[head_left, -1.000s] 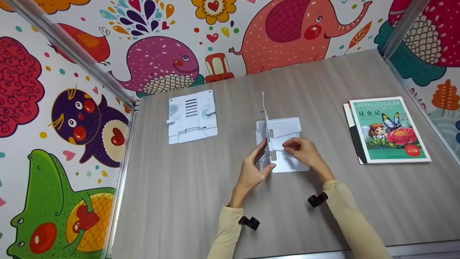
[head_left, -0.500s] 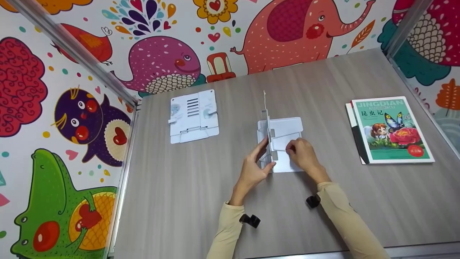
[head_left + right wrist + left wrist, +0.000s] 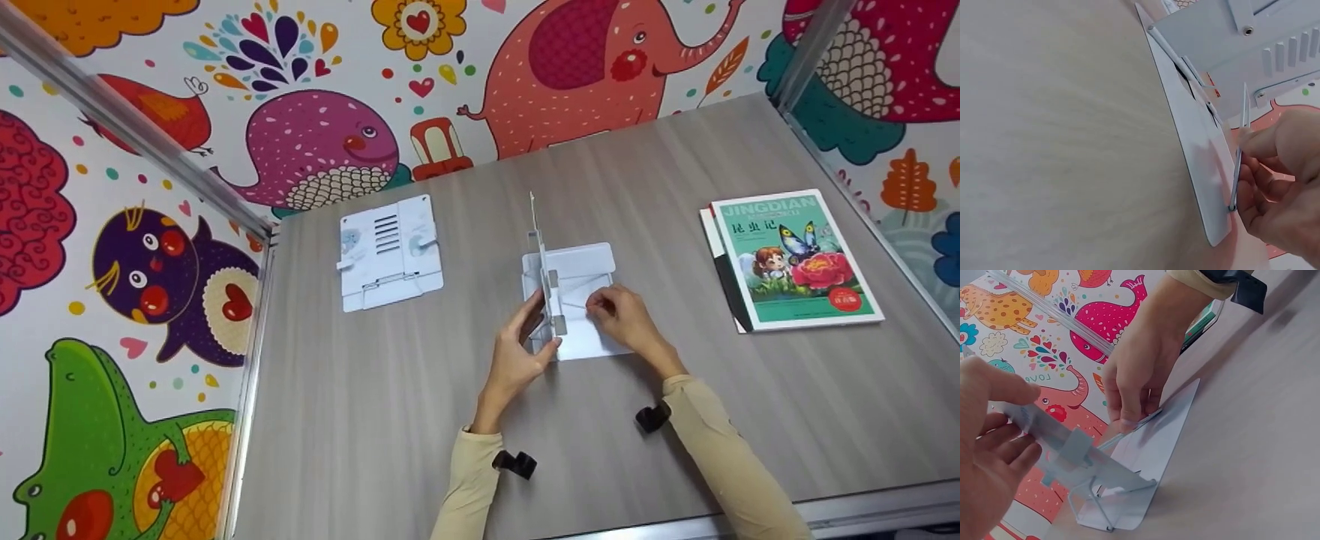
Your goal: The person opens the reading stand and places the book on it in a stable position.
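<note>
A white metal book stand stands unfolded on the table, its base plate (image 3: pixel 589 259) flat and its back panel (image 3: pixel 1196 42) raised nearly upright. My left hand (image 3: pixel 517 352) holds this panel from the left, thumb on one face and fingers on the other, as the left wrist view shows. With thumb and fingertips, my right hand (image 3: pixel 628 319) pinches a thin wire support leg (image 3: pixel 1235 188). One end of the leg meets the base near its edge, and the bar slopes up past my fingers. Small clips (image 3: pixel 1077 447) stick out from the panel.
At the left lies a second white book stand (image 3: pixel 394 255), folded flat. A green-covered book (image 3: pixel 795 259) rests on another book at the right. Cartoon-printed walls with metal rails border the table (image 3: pixel 360 405) at the back and sides.
My right hand has shifted slightly rightward over the base, its fingers more tucked in around the wire leg. My left hand stays on the panel. The head view has moved slightly.
</note>
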`<state>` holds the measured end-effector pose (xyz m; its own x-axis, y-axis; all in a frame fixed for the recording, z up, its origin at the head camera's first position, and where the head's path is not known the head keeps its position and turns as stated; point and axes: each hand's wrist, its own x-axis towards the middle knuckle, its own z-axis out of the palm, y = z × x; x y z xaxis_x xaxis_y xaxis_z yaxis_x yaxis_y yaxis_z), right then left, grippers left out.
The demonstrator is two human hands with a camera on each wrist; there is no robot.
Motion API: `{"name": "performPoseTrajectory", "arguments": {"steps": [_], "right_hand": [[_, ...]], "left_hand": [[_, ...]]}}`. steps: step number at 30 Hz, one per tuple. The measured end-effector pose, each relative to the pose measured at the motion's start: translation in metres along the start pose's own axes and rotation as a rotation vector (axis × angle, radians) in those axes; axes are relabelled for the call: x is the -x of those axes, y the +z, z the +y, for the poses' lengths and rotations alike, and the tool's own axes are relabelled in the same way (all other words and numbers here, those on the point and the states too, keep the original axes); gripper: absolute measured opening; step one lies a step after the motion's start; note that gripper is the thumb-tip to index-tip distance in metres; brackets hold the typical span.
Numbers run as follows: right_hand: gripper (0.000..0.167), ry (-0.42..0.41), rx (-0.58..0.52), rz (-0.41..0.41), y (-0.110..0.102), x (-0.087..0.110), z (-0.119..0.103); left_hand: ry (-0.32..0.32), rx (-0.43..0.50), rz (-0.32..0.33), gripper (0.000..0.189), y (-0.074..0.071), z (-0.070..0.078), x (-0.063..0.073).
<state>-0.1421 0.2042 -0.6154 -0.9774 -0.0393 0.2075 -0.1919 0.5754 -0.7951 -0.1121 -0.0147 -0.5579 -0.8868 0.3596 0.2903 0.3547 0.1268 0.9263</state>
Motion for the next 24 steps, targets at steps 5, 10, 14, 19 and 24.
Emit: {"name": "performPoseTrajectory", "arguments": {"steps": [5, 10, 14, 19, 24], "right_hand": [[0.005, 0.039, -0.083, -0.002, -0.001, 0.000, 0.005], [0.005, 0.059, -0.149, -0.002, -0.003, 0.001, 0.007], [0.005, 0.067, -0.173, -0.003, -0.004, 0.002, 0.009], [0.006, 0.081, -0.241, 0.001, -0.006, 0.003, 0.012], [0.011, 0.122, -0.310, 0.017, -0.013, 0.006, 0.002]], "left_hand": [[0.011, -0.028, -0.006, 0.073, 0.004, 0.000, 0.000], [0.027, -0.083, -0.011, 0.074, 0.012, -0.019, -0.002], [0.026, -0.128, -0.025, 0.073, 0.019, -0.022, -0.006], [0.015, -0.187, -0.018, 0.073, 0.027, -0.021, -0.009], [0.020, -0.246, -0.025, 0.074, 0.033, -0.019, -0.011]]}}
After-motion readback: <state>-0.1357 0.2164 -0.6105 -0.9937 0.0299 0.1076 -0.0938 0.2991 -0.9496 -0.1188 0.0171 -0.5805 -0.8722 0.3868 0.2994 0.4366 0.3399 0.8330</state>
